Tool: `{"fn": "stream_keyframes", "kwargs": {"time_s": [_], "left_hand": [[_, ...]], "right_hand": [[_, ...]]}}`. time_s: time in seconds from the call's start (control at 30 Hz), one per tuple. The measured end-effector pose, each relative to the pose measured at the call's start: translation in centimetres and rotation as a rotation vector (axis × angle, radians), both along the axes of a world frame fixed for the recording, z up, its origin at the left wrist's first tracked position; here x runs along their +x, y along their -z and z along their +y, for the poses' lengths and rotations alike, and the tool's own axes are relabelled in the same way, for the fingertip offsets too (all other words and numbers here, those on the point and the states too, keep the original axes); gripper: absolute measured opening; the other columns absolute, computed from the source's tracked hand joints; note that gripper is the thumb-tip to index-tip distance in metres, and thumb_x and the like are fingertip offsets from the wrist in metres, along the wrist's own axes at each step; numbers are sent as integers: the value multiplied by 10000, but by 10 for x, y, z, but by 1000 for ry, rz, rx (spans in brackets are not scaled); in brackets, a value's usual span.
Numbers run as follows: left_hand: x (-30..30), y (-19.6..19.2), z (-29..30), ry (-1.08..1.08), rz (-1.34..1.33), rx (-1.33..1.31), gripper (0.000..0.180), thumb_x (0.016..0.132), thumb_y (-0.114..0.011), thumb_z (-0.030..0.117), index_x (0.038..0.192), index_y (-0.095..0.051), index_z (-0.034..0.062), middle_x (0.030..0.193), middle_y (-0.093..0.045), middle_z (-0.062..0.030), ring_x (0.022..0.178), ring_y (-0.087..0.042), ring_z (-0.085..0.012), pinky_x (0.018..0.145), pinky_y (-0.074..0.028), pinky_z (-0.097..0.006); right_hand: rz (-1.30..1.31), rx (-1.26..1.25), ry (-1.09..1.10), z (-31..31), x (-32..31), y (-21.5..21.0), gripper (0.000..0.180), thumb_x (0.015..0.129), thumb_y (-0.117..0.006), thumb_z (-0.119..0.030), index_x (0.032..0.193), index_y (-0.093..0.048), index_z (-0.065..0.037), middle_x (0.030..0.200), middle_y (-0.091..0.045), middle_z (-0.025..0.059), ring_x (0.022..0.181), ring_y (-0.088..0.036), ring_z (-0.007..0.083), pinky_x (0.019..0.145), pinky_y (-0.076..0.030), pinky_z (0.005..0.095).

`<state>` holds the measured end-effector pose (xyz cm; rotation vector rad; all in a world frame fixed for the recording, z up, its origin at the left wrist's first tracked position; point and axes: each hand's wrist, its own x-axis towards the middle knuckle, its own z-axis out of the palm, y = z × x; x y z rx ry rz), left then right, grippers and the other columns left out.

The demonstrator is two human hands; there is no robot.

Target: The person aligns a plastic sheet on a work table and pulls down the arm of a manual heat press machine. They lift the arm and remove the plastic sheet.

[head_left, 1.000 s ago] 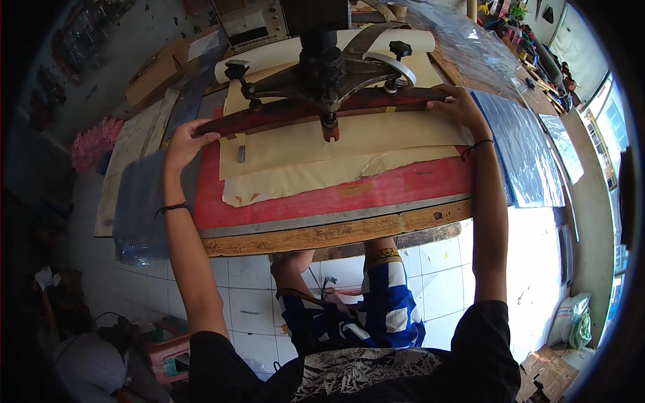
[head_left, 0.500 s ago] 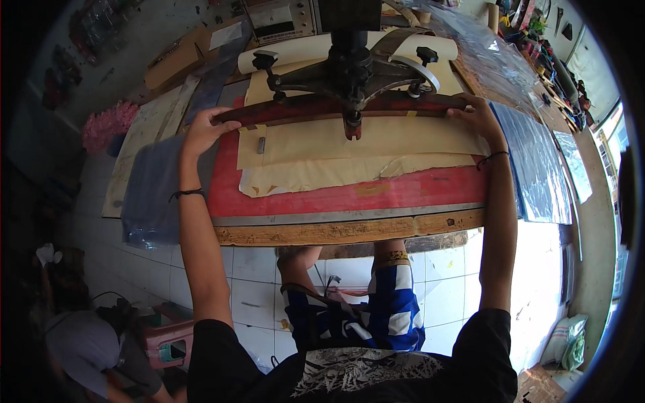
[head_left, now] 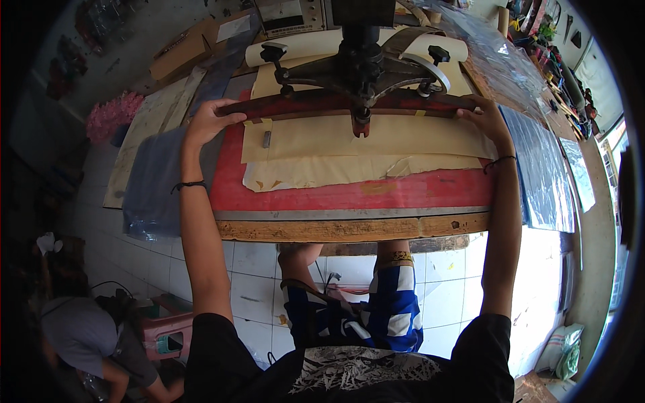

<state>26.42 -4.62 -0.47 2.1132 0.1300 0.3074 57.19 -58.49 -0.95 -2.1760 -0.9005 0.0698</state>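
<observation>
A long dark red wooden bar (head_left: 316, 104) lies across the red pad (head_left: 349, 195) of a wooden-edged work table (head_left: 349, 230). It hangs under a black metal arm with knobs (head_left: 359, 64). My left hand (head_left: 209, 119) grips the bar's left end. At the bar's right end my right hand (head_left: 485, 117) is closed around it. Beige paper sheets (head_left: 363, 144) lie on the pad just below the bar, the lower one stained and torn at its edge.
Clear plastic sheets (head_left: 544, 168) cover the table's right side, and another bluish sheet (head_left: 151, 181) hangs off the left. Cardboard (head_left: 181, 54) and a paper roll (head_left: 302, 47) lie behind. A person in grey (head_left: 87, 336) crouches at lower left beside a pink stool (head_left: 171, 336) on the white tiled floor.
The view has shifted so the table and bar sit lower and nearer in the picture. Both hands stay gripping the ends of the red bar.
</observation>
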Motion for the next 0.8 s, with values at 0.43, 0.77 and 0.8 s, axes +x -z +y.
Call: {"fn": "stream_keyframes", "kwargs": {"time_s": [0.43,0.77,0.8], "left_hand": [[0,1,4,-54,-145,54,363,909,-729,242,1166,-679,-9,988,-694,-60,898,-615,-97,802,-493,-251],[1,0,4,-51,3,11,401,832,-771,80,1194,-644,-34,1072,-691,-68,952,-627,-113,859,-506,-260],[0,1,5,-63,-5,18,400,828,-773,80,1190,-645,-33,1070,-691,-70,949,-628,-116,860,-506,-263]], "right_hand": [[-104,0,-43,-2,4,-2,554,855,-743,-432,1192,-675,2,1141,-711,124,1103,-642,216,979,-458,353],[-140,7,-51,-6,9,1,520,862,-739,-421,1131,-691,21,1025,-734,114,1012,-662,195,936,-474,342],[-138,10,-54,-4,8,0,520,862,-739,-421,1131,-691,21,1025,-734,114,1012,-662,195,936,-474,342]]}}
